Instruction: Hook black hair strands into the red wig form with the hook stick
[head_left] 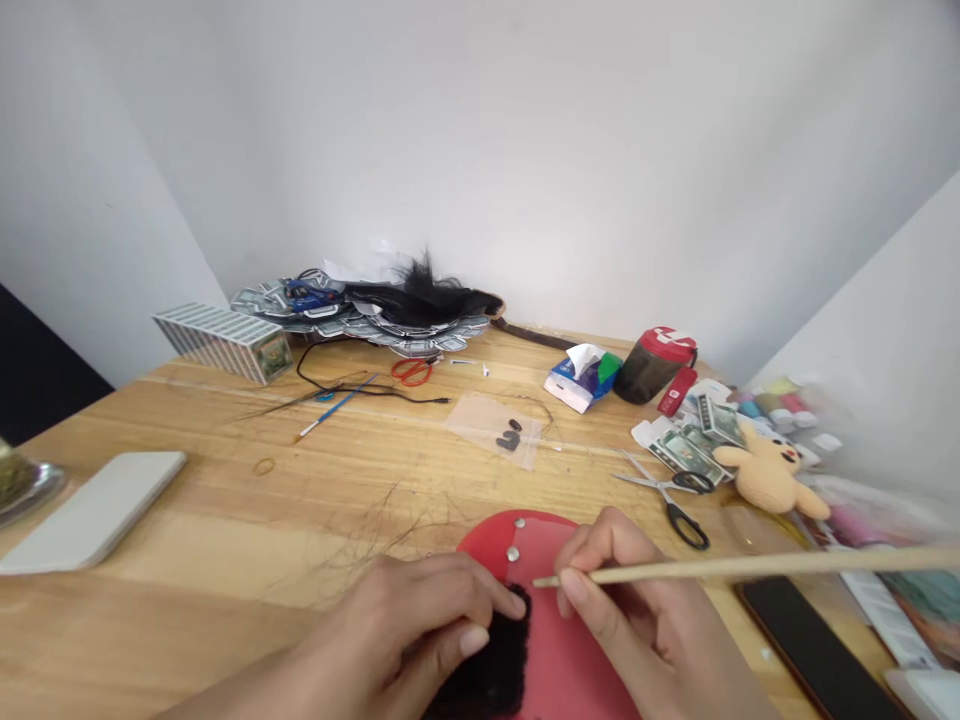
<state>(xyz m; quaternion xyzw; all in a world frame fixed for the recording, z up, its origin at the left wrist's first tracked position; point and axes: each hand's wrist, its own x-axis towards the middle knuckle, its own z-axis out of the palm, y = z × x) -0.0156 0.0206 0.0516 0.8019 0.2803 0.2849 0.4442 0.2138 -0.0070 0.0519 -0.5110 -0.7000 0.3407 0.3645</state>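
My right hand (pixel 626 590) pinches a thin pale wooden stick (pixel 720 568) between thumb and fingers; its narrow tip points left. Beneath both hands lies a red rounded pad (pixel 574 650) with a paler pink sheet over it and small silvery dots near its top. On this pad is a black, fuzzy-edged, roughly rectangular piece (pixel 504 668). The thumb and index finger of my left hand (pixel 420 625) press and grip its upper left part, and the other fingers are curled. The stick's tip is just right of the black piece, apart from it.
Black-handled scissors (pixel 679 500) lie right, near a crocheted doll (pixel 776 470) and a dark phone (pixel 821 650). Ahead are a clear bag (pixel 495 428), a tissue pack (pixel 581 380) and a blue brush (pixel 337 405). A white slab (pixel 97 510) rests left; loose hairs lie mid-table.
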